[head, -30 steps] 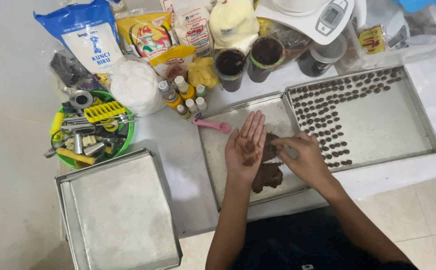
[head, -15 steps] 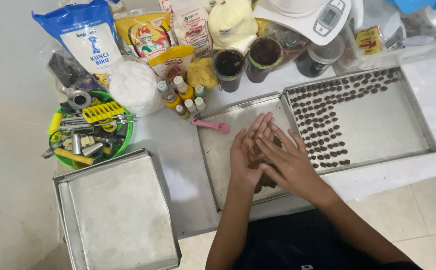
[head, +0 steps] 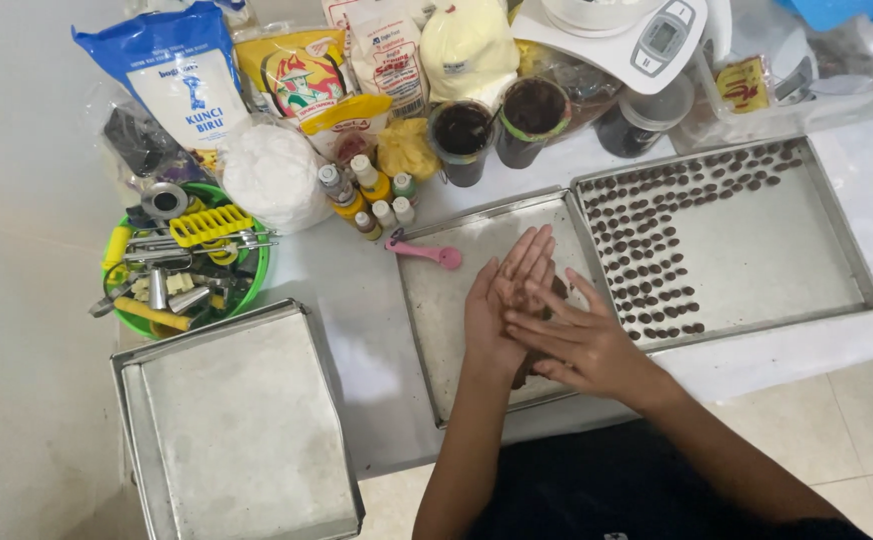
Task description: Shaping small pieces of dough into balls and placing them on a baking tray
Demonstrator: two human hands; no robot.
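My left hand [head: 497,300] lies palm up over the middle metal tray [head: 437,300]. My right hand [head: 572,345] rests flat across its palm, fingers stretched out. A small piece of brown dough is pressed between the two palms and is mostly hidden. A larger lump of brown dough [head: 557,288] sits on the tray under my hands, only its edges showing. To the right, a second tray [head: 777,260] carries rows of small brown dough pieces [head: 647,240] along its left and far sides.
An empty metal tray [head: 237,430] sits at the lower left. A pink spoon [head: 425,252] lies on the middle tray's far corner. Behind are a green bowl of metal tools [head: 182,260], small bottles [head: 367,195], two dark cups [head: 462,135], bags and a kitchen scale [head: 617,30].
A second ago my left palm lay bare with dough bits on it and my right hand was beside it. My right hand has since slid over the left palm, covering the dough.
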